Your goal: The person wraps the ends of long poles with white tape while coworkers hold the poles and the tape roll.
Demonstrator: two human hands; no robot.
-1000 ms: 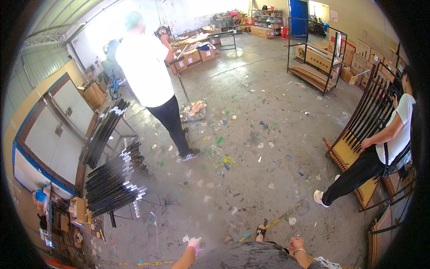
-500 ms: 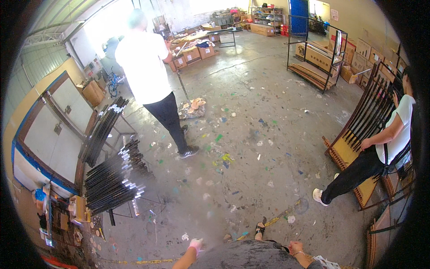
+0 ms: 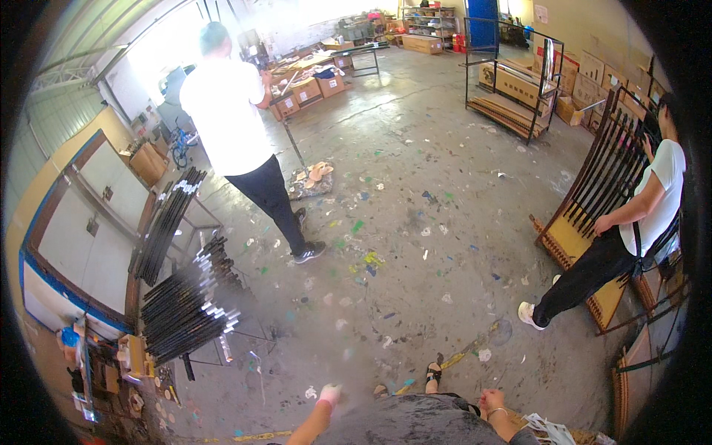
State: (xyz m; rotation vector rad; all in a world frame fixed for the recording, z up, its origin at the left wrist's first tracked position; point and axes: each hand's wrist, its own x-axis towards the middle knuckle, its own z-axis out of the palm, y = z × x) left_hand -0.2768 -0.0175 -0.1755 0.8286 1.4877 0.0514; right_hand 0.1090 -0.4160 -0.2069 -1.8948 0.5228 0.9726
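My left hand (image 3: 331, 393), in what looks like a pale glove, hangs at the lower edge beside my grey shirt (image 3: 415, 417). Its fingers are too small and blurred to make out. On the other side of my body is my right hand (image 3: 491, 400), fingers curled in, with a band at the wrist. Whether anything is inside that hand cannot be seen. White strips (image 3: 549, 429) lie close to my right forearm. My foot in a dark sandal (image 3: 433, 377) shows on the floor between the hands.
A person in a white shirt (image 3: 226, 111) stands ahead on the left, holding a pole above a scrap pile (image 3: 317, 175). Bundles of black bars (image 3: 182, 315) rest on stands at left. Another person (image 3: 656, 189) handles a rack of dark bars (image 3: 604, 174) at right. A metal-frame cart (image 3: 512, 89) stands beyond.
The view has shifted slightly. My left hand has risen a little and moved right; my right hand sits slightly higher. Both other people stay in about the same places.
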